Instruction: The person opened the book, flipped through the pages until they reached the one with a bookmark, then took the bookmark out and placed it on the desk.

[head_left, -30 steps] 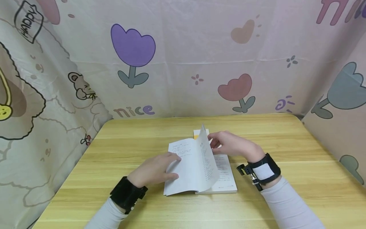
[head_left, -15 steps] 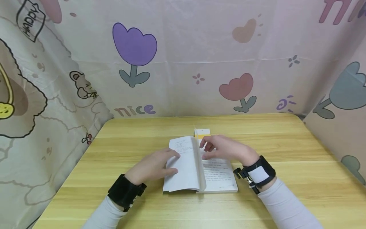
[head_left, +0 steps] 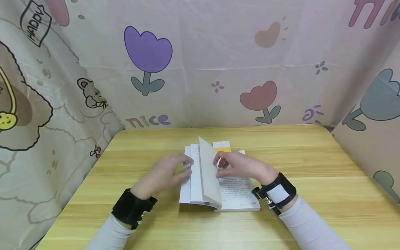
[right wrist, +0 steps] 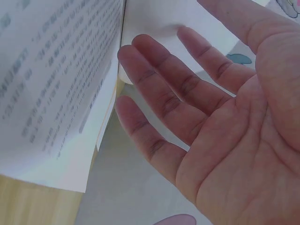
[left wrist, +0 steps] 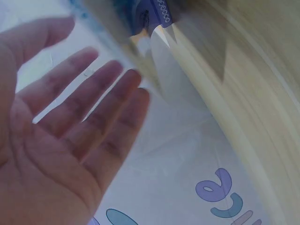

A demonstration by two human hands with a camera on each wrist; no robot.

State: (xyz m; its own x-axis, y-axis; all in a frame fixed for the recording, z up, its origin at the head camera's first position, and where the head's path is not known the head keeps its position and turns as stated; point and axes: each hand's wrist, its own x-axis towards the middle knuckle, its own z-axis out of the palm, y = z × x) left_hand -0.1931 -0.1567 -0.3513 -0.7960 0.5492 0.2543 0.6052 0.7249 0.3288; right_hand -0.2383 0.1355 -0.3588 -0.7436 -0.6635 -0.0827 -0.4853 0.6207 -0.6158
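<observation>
Book, one, paperbound, spread on the table at the centre of the frame, slightly below the middle; printed right page flat, left-hand leaves bowed above their shadow. Raised leaf, standing between the two sides, its free upper corner pointing up the frame. Right hand, from the lower right, loosely spread beside that leaf, fingers gently bent, thumb apart, no grip evident. Left hand, from the lower left, relaxed and fairly wide, fingertips at the outer left leaves; whether they bore on the paper could not be told. Step in hand, as judged: paging through; it called for light fingertips near the leaf's outer edge, one sheet at a time, with soft left-hand pressure against slipping or creasing. White-and-yellow piece, just beyond the book's upper edge, purpose unclear, worth keeping clear of the fingers. Room: bare wood to either side and toward the lower edge; table's far edge well above the book in the frame, patterned cloth behind, unlikely to hinder a leaf's swing.
</observation>
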